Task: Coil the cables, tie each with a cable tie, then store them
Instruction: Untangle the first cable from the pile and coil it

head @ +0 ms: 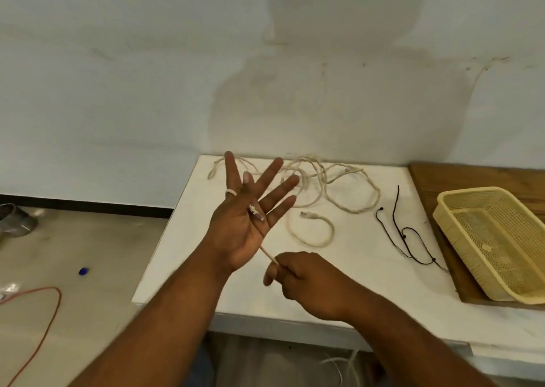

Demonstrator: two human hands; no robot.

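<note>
Starting a coil on the left hand (241, 224) (fingers spread straight).
Right hand (306, 277), just below, pinches the cable (257, 215); winding needs tension.

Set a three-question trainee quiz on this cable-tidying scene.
1. What does the right hand pinch? A) a beige cable B) a pen C) scissors
2. True or false: the yellow basket already holds a coiled cable.
3. Fill in: the black cable ties lie on the table between the loose cables and the ____.
Key: 1 A; 2 false; 3 basket.
</note>
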